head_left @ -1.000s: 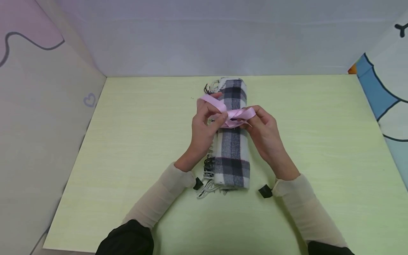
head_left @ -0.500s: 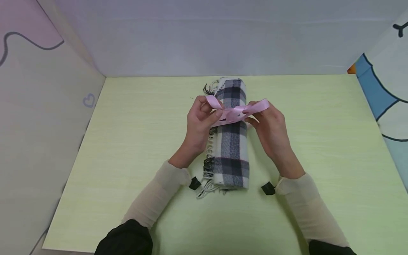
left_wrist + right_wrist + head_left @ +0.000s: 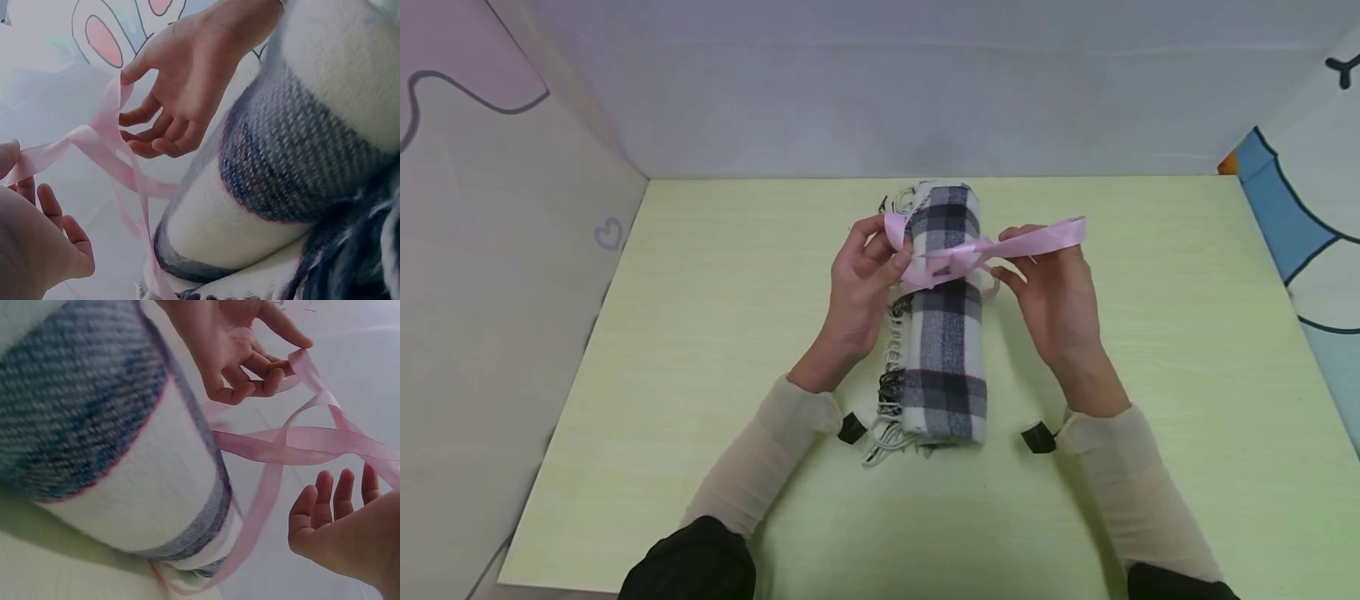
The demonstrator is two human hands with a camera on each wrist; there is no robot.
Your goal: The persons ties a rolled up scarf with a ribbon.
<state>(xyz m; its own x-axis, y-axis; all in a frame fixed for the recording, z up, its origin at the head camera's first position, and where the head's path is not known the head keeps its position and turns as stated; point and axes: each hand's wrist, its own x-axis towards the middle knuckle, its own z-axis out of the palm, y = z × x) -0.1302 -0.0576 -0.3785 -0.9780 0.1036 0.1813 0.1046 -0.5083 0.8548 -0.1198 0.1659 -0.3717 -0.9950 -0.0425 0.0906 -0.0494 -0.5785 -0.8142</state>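
Observation:
A rolled plaid scarf (image 3: pixel 946 358) in white, grey and dark blue lies lengthwise on the table, with fringe along its left side. A pink satin ribbon (image 3: pixel 1037 240) goes round its upper half and crosses in loose loops above it. My left hand (image 3: pixel 857 287) pinches one part of the ribbon between thumb and fingers, left of the roll. On the other side my right hand (image 3: pixel 1058 292) holds another part, whose flat length stretches up to the right across the fingers. In the right wrist view, slack ribbon (image 3: pixel 259 512) hangs down beside the scarf's end.
The pale yellow-green table (image 3: pixel 737 275) meets a plain light wall (image 3: pixel 925 92) at the back. Printed panels stand at both sides, the right panel (image 3: pixel 1285 200) partly blue. A black tab (image 3: pixel 852 428) sticks out from the left cuff, with a matching tab (image 3: pixel 1039 437) at the right.
My hands have moved apart, the left one leftward and the right one rightward. The bunched ribbon has spread out, and its right part now reaches farther right.

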